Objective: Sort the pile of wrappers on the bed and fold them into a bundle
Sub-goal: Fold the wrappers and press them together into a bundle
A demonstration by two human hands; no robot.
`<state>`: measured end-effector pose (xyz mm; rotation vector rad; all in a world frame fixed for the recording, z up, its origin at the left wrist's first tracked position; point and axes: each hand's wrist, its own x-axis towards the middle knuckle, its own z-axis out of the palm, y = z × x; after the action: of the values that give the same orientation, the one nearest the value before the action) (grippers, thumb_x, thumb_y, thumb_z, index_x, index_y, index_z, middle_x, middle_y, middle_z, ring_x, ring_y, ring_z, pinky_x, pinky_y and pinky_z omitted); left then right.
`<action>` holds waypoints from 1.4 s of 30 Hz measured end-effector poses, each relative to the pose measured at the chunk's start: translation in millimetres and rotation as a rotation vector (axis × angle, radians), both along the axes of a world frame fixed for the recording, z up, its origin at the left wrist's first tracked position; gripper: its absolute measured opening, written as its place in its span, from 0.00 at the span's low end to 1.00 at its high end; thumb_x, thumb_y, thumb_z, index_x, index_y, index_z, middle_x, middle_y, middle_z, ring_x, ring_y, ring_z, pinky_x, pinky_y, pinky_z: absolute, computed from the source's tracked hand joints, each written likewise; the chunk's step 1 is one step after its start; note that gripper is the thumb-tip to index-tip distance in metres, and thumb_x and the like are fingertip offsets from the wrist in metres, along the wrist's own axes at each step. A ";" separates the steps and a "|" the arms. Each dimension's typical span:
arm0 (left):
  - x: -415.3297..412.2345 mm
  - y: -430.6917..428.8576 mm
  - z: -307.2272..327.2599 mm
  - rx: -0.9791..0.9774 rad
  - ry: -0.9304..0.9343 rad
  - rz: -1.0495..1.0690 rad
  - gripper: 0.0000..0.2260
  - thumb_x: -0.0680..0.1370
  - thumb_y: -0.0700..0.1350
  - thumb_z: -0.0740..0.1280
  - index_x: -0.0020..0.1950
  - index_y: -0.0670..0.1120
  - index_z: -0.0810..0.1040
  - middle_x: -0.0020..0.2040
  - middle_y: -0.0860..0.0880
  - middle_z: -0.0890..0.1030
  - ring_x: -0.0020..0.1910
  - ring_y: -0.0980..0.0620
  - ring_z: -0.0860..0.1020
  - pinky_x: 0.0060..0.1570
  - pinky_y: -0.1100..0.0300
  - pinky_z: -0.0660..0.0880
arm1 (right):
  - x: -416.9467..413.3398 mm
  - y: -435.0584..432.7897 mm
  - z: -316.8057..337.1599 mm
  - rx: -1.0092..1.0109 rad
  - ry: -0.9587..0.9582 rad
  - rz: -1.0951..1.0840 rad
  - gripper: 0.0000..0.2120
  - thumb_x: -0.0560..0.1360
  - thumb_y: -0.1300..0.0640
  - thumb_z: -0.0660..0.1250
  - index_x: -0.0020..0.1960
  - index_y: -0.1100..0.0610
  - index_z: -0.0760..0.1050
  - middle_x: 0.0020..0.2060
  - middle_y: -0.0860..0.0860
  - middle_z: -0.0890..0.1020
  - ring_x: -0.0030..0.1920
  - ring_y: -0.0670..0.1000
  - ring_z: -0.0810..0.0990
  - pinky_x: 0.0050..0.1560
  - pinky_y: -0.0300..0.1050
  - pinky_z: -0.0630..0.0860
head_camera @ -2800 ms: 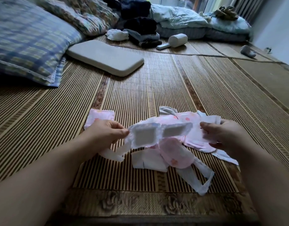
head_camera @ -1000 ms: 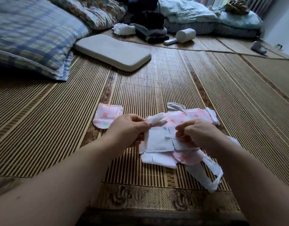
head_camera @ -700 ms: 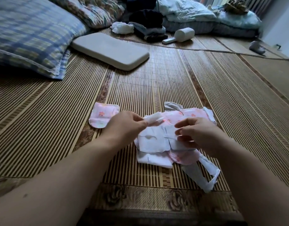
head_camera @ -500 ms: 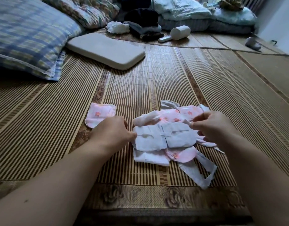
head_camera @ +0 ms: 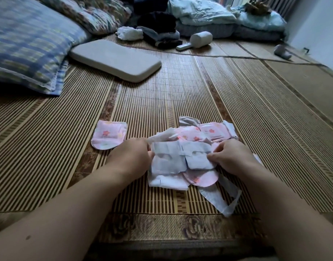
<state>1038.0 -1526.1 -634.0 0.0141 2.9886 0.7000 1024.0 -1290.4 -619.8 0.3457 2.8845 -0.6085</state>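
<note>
Bamboo mat point(head_camera: 180, 95) covers the bed, striped, with a woven border at lower frame.

Left hand point(head_camera: 130, 157) pinches the left edge of a white wrapper sheet point(head_camera: 180, 159); right hand point(head_camera: 229, 157) pinches its right edge. Both are closed on that same sheet, held flat at centre frame over the pile of wrappers point(head_camera: 192, 166).

Under the sheet: pink flower-print wrappers point(head_camera: 203, 134) toward the top, a rounded pink piece point(head_camera: 201, 178) below, a loose white strip point(head_camera: 220, 196) trailing to lower right. One pink wrapper point(head_camera: 109, 135) lies apart, left of centre.

Judgement: keep the sheet taut, line up edges before creasing, press on the mat. Fetch the stray piece before bundling.

Containers: none seen. Grey pad point(head_camera: 114, 59) and plaid pillow point(head_camera: 30, 40) at upper left hold nothing.
</note>
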 end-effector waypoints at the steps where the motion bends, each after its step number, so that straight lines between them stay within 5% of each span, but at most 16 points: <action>1: -0.5 0.3 1.9 0.067 0.021 0.011 0.08 0.77 0.51 0.62 0.47 0.47 0.76 0.43 0.47 0.80 0.42 0.47 0.77 0.40 0.54 0.72 | 0.3 -0.8 1.9 0.012 0.020 0.003 0.08 0.68 0.52 0.71 0.35 0.57 0.80 0.32 0.52 0.82 0.34 0.51 0.79 0.30 0.42 0.72; 6: -2.4 -0.3 13.1 0.482 0.029 0.096 0.04 0.73 0.45 0.70 0.43 0.50 0.75 0.40 0.49 0.81 0.35 0.54 0.80 0.32 0.60 0.75 | 3.3 -6.7 19.4 -0.250 0.271 -0.014 0.02 0.67 0.58 0.70 0.37 0.55 0.77 0.36 0.53 0.81 0.39 0.54 0.81 0.39 0.51 0.80; 9: 3.2 1.5 18.2 0.970 -0.245 0.241 0.11 0.72 0.39 0.71 0.52 0.46 0.76 0.43 0.44 0.82 0.32 0.54 0.82 0.30 0.60 0.78 | 11.1 -21.4 30.0 -0.598 0.311 -0.016 0.10 0.68 0.59 0.73 0.48 0.53 0.76 0.41 0.50 0.81 0.40 0.47 0.82 0.33 0.41 0.79; 12: 7.2 3.9 20.0 1.192 -0.437 0.284 0.09 0.72 0.37 0.70 0.52 0.43 0.77 0.42 0.44 0.84 0.37 0.51 0.83 0.30 0.60 0.78 | 20.5 -46.8 31.6 -0.691 0.302 0.100 0.09 0.68 0.59 0.74 0.47 0.54 0.78 0.39 0.49 0.83 0.38 0.46 0.82 0.34 0.39 0.78; 16: 9.3 4.6 20.9 1.229 -0.488 0.219 0.03 0.75 0.38 0.67 0.46 0.39 0.79 0.34 0.45 0.84 0.32 0.52 0.82 0.28 0.64 0.74 | 29.2 -75.9 23.1 -0.610 0.299 0.214 0.03 0.68 0.58 0.74 0.38 0.54 0.80 0.35 0.50 0.83 0.36 0.50 0.82 0.39 0.49 0.81; 22: 10.4 3.4 22.0 1.244 -0.524 0.227 0.08 0.75 0.38 0.61 0.38 0.41 0.78 0.30 0.45 0.80 0.28 0.51 0.81 0.24 0.66 0.72 | 30.2 -89.6 19.0 -0.527 0.262 0.297 0.03 0.68 0.55 0.72 0.39 0.54 0.83 0.31 0.49 0.84 0.32 0.44 0.82 0.36 0.43 0.80; 26: 11.4 2.3 22.2 1.226 -0.533 0.202 0.08 0.76 0.43 0.64 0.38 0.44 0.79 0.26 0.48 0.79 0.23 0.54 0.77 0.21 0.68 0.69 | 30.2 -89.1 20.5 -0.518 0.222 0.361 0.07 0.70 0.58 0.66 0.39 0.54 0.84 0.30 0.53 0.84 0.33 0.54 0.82 0.34 0.51 0.79; 30: 8.7 -2.4 21.3 1.194 -0.373 0.277 0.06 0.77 0.37 0.63 0.45 0.43 0.79 0.34 0.45 0.83 0.31 0.52 0.79 0.27 0.63 0.76 | 24.3 -79.2 23.7 -0.464 0.303 0.332 0.07 0.70 0.59 0.68 0.39 0.51 0.84 0.30 0.46 0.84 0.29 0.42 0.79 0.31 0.39 0.76; 32: 3.8 -8.7 23.4 1.285 -0.283 0.332 0.06 0.78 0.37 0.61 0.50 0.42 0.78 0.41 0.43 0.83 0.35 0.51 0.81 0.29 0.61 0.77 | 20.5 -71.1 25.1 -0.383 0.342 0.317 0.04 0.70 0.56 0.70 0.43 0.51 0.83 0.35 0.43 0.85 0.32 0.39 0.79 0.36 0.35 0.75; 36: -7.2 -28.0 21.4 1.443 -0.071 0.503 0.07 0.79 0.37 0.59 0.49 0.46 0.75 0.45 0.43 0.83 0.38 0.51 0.83 0.29 0.61 0.77 | 16.5 -58.8 18.3 -0.041 0.153 0.371 0.17 0.69 0.51 0.72 0.58 0.48 0.79 0.54 0.48 0.83 0.46 0.45 0.77 0.46 0.36 0.68; 39: -13.6 -44.6 15.2 1.470 0.044 0.642 0.06 0.79 0.37 0.59 0.51 0.43 0.74 0.50 0.38 0.81 0.45 0.45 0.83 0.40 0.54 0.81 | 16.8 -58.9 10.5 0.093 0.030 0.487 0.10 0.69 0.50 0.71 0.50 0.46 0.81 0.49 0.47 0.81 0.52 0.50 0.75 0.45 0.39 0.68; 42: -15.8 -56.1 9.9 1.483 0.075 0.743 0.07 0.80 0.35 0.56 0.51 0.41 0.73 0.44 0.39 0.80 0.33 0.49 0.83 0.29 0.60 0.79 | 15.2 -58.7 6.8 0.103 0.013 0.508 0.06 0.67 0.51 0.72 0.43 0.48 0.80 0.49 0.46 0.79 0.54 0.50 0.73 0.47 0.43 0.71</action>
<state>1022.2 -1582.2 -624.2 -0.9552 1.6932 2.6850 1039.2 -1349.1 -612.9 -0.3734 2.8468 -0.3701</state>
